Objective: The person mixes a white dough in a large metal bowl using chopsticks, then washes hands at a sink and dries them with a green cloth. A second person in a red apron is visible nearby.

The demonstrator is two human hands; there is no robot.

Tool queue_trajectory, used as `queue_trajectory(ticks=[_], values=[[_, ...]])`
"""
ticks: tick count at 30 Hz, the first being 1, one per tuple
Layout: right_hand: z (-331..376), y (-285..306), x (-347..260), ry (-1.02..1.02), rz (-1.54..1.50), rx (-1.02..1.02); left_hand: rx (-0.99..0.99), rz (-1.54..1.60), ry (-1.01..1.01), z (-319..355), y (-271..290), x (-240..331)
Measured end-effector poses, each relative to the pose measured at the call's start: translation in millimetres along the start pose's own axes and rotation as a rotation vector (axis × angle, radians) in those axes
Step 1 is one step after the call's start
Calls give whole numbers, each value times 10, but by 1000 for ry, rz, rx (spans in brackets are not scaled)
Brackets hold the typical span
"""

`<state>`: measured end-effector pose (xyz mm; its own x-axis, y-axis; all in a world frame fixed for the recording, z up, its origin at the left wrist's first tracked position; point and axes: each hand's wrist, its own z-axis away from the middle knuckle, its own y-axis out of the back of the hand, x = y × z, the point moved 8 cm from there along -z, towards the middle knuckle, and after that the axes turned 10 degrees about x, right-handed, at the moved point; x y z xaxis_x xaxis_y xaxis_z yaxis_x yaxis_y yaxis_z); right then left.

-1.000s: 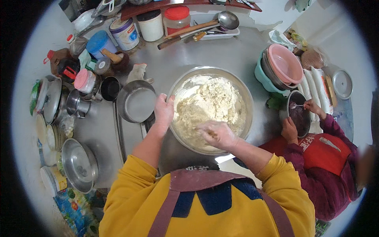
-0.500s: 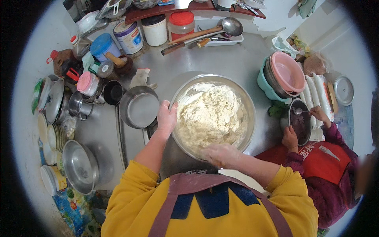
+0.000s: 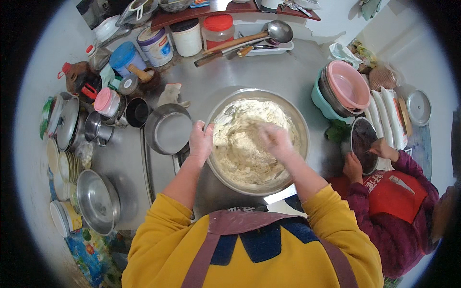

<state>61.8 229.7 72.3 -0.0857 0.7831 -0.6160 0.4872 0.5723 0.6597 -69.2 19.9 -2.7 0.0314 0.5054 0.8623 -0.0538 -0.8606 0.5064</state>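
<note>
In front of me a wide metal bowl point(image 3: 306, 144) stands on the steel counter. Pale, crumbly flour dough point(image 3: 249, 153) fills it, with dry flour around the far side. My left hand point(image 3: 200, 140) grips the bowl's left rim, thumb over the edge. Inside the bowl, at the right of the middle, my right hand point(image 3: 276, 139) is in or just over the dough. It is floury and its fingers are smeared by motion, so I cannot tell how they are held. Left of my left hand sits an empty metal pan point(image 3: 168, 129).
At the right a co-worker's hands point(image 3: 367, 158) work at a bowl of dark filling point(image 3: 363, 139). Stacked basins point(image 3: 348, 86) stand beyond it. Ladles point(image 3: 240, 45) and jars point(image 3: 187, 38) line the back. Another metal bowl point(image 3: 98, 201) is at the left.
My right hand has moved from the bowl's near rim up to the right of its middle, and the dough is shifted about. My left hand stays on the rim.
</note>
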Motion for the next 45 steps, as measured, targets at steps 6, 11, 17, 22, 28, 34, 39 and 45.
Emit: queue_trajectory(ticks=[6,11,17,22,28,34,39,45], values=[[621,864,427,-654,-255,194,27,-79,-57,-34,-9,-2],[382,762,471,-562,-127,384,-22,-23,-42,-44,-51,-25],[-167,-365,71,-252,361,-176,36,-48,-134,-22,-21,61],[175,-758,-704,97,126,-249,74,-53,-113,-8,22,32],[815,-212,-921,134,-191,-452,76,26,-87,-7,13,5],[206,-653,-826,319,102,-398,80,-2,-60,5,33,0],[17,-241,-114,171,260,-171,60,16,-30,31,22,-25],[330,526,273,-25,255,134,54,-10,-47,-26,-7,-15]])
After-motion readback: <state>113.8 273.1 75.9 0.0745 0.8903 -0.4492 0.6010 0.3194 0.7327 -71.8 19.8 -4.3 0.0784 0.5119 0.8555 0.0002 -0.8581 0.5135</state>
